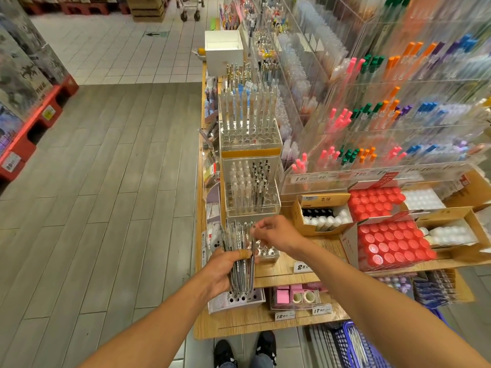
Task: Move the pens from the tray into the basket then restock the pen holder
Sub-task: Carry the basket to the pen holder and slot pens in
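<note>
My left hand point(221, 270) grips a bundle of clear and silver pens point(239, 258), held upright over the near end of the display shelf. My right hand point(276, 232) pinches the top of one pen at the bundle's right edge. Just behind the bundle sits a clear pen holder point(268, 252) with round holes, partly hidden by the pens. A blue basket point(348, 343) with several pens inside stands on the floor at the bottom right. A white tray point(255, 297) with holes lies on the lower shelf under my left hand.
More clear pen holders point(252, 187) stand in a row further along the shelf. Acrylic racks of coloured pens point(372, 115) fill the right. Cardboard boxes of red-capped bottles point(390, 243) sit on the wooden shelf point(292, 266). My shoes point(244, 349) are at its edge. Open aisle floor lies to the left.
</note>
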The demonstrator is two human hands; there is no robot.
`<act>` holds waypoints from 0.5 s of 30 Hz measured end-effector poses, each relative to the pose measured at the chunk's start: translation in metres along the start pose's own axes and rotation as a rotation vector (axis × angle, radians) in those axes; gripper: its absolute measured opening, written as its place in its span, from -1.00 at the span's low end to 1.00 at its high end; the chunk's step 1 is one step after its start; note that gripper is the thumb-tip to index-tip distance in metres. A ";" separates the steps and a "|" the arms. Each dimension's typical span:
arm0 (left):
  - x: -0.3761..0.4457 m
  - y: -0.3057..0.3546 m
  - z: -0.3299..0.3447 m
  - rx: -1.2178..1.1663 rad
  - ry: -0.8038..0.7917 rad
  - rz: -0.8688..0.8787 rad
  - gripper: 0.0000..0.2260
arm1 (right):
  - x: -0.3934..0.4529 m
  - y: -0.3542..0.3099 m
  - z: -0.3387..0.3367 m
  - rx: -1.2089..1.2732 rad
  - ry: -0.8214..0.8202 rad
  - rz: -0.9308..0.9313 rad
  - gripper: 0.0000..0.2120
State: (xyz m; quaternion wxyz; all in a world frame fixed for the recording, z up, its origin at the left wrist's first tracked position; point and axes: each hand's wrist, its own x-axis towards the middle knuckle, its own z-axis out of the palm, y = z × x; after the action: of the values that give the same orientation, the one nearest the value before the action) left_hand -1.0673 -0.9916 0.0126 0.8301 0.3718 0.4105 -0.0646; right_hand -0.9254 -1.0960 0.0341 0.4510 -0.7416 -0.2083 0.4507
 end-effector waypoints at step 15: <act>-0.001 -0.003 -0.011 -0.093 -0.016 -0.035 -0.79 | 0.008 0.027 -0.037 -0.631 0.290 -0.432 -0.93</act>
State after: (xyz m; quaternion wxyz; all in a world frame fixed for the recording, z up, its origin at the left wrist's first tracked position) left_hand -1.0761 -0.9871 0.0073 0.8485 0.3251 0.4129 -0.0631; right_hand -0.8923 -1.1217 0.0142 0.3103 -0.8385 -0.4219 0.1504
